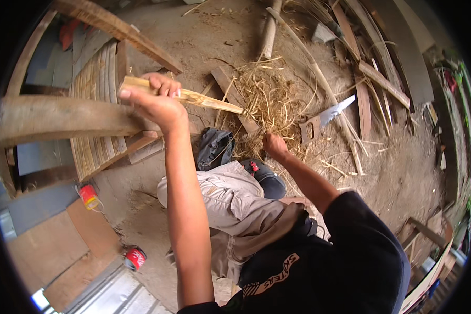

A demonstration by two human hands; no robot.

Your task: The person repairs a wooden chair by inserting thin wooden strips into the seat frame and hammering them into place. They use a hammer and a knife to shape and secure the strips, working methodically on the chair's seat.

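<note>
My left hand (159, 102) is raised and wrapped around the thick end of a pale bamboo strip (209, 102). The strip slants down to the right, its narrow end reaching the edge of a shavings pile (269, 94). Below that end, my right hand (275, 146) is closed on what looks like a knife; a thin dark blade (255, 121) points up and left, close to the strip's tip. The fingers cover its handle. Beside my right hand, a handsaw (327, 119) with a wooden handle lies on the ground.
At the left stands a wooden frame (68, 123) with a slatted panel (97, 104). Poles and boards (384, 83) lie at the upper right. A dark plastic bag (215, 148) is near my legs. A red-yellow can (89, 197) and a red can (134, 258) stand lower left.
</note>
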